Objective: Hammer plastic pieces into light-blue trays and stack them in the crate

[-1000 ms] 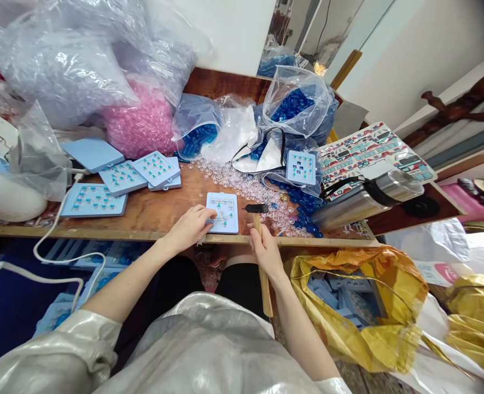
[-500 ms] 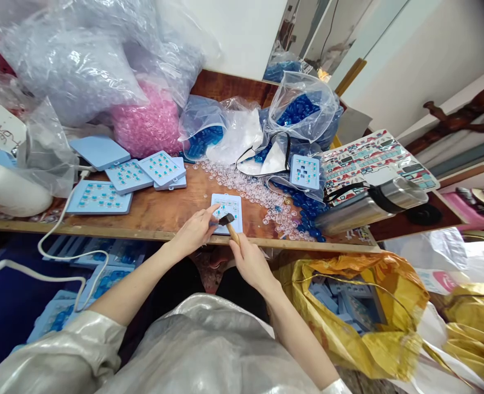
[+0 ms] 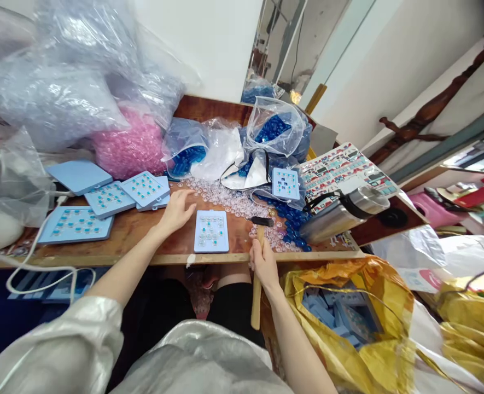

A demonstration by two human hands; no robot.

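Note:
My right hand is wrapped round the wooden handle of a hammer, whose dark head lies over the table edge area among small clear pieces. A light-blue square plastic panel with clear discs and teal bits lies flat on the table between my hands. Left of it, my left hand hovers over or rests on the table with its fingers apart, near the loose clear rings. I cannot tell whether it touches the wood. Several similar panels are stacked and spread farther left.
Blue pieces lie beside a steel flask on the right. Bags of blue pieces and pink pieces stand at the back. A yellow sack holding panels is below right. A white cable hangs at left.
My left hand has left the panel and moved left and away from me, its fingers opening. My right hand has carried the hammer off the panel to the right. The view has shifted.

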